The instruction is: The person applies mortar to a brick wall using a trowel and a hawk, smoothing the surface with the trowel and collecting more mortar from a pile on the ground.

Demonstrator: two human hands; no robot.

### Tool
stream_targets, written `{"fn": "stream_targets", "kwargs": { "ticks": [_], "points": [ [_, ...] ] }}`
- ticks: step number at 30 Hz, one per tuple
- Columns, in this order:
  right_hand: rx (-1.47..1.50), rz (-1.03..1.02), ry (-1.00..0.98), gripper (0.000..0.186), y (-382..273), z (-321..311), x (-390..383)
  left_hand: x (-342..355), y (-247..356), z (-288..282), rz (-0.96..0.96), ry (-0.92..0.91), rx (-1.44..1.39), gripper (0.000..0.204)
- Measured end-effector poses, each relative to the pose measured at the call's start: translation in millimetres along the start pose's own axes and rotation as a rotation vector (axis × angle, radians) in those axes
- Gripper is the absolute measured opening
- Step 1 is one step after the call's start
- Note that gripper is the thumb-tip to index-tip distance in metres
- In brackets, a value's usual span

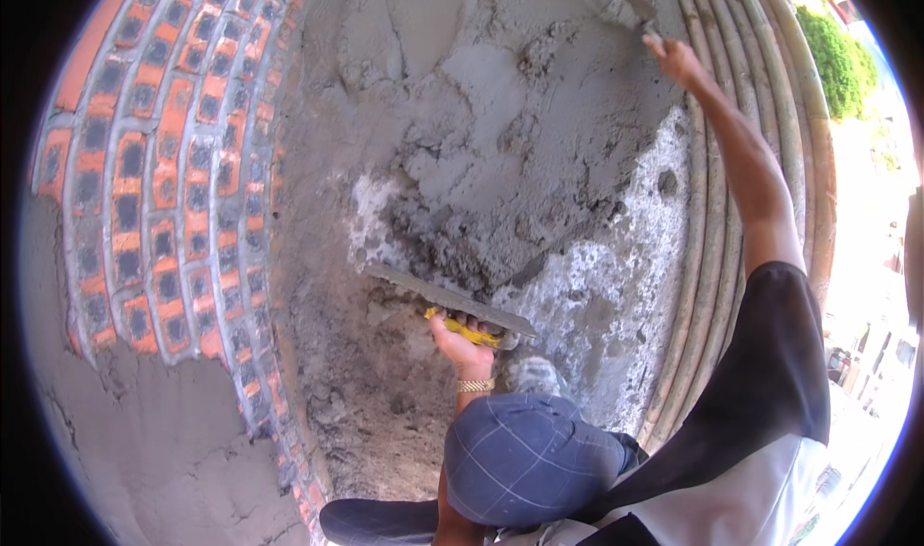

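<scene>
My left hand (466, 351) is wrapped round the yellow handle of a long, flat plastering float (448, 299), which is held low over the ground, its blade slanting down to the right. Wet grey mortar (452, 195) lies heaped and smeared just beyond the float. Stretched far forward on the right, my right hand (677, 62) is closed on a trowel (624, 9). Its mortar-coated blade touches or sits in the wet mortar at the top, so its outline is hard to make out.
A brick wall (144, 170) rises on the left, its lower part covered in grey render (164, 440). Long bamboo-like poles (717, 180) run along the right edge. Dry, whitish mortar (616, 305) covers ground near them. My bent knee (534, 459) is close below the float.
</scene>
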State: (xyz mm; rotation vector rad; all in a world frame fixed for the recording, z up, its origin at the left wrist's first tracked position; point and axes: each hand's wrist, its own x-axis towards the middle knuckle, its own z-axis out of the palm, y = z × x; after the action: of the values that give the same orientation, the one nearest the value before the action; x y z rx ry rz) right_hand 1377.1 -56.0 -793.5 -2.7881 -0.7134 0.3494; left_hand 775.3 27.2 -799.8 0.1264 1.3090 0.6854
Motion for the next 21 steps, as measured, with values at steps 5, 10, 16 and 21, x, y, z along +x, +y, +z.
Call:
{"fn": "stream_targets", "kwargs": {
  "ticks": [5, 10, 16, 21],
  "points": [
    [-0.056, -0.331, -0.317, 0.070, -2, 36, -73, 1, -37, 43, 0.012, 0.062, 0.144, 0.040],
    [0.026, -0.508, -0.479, 0.068, -56, 60, -172, 28, -18, 64, 0.042, -0.066, 0.330, 0.057],
    [-0.028, -0.624, -0.378, 0.052, -104, 85, -299, 53, 36, 94, -0.056, -0.236, 0.625, 0.054],
    [0.150, -0.185, -0.356, 0.056, -71, 44, -331, 45, 66, 65, 0.043, -0.265, 0.708, 0.056]
  ]
}}
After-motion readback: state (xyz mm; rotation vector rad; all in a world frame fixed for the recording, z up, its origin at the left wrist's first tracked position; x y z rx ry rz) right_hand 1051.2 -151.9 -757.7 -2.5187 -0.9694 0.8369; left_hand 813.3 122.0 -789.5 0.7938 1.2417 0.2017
